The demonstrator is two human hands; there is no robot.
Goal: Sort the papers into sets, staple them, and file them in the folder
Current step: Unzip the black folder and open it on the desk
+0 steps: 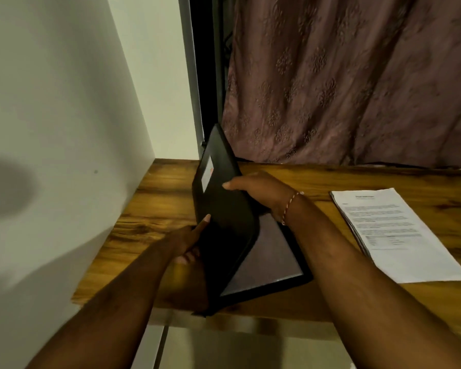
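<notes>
A black folder (224, 209) lies half open on the wooden table (330, 179), its front cover raised steeply and its grey inner page (266, 259) showing. My right hand (258, 193) grips the raised cover's upper edge, thumb on the outside. My left hand (186, 241) holds the cover from the left near the spine, index finger stretched up along it. A stack of printed white papers (391, 233) lies flat on the table to the right of the folder, apart from both hands.
A white wall (64, 129) closes off the table's left side. A mauve patterned curtain (357, 83) hangs behind the table's far edge. The table's near edge runs just below the folder.
</notes>
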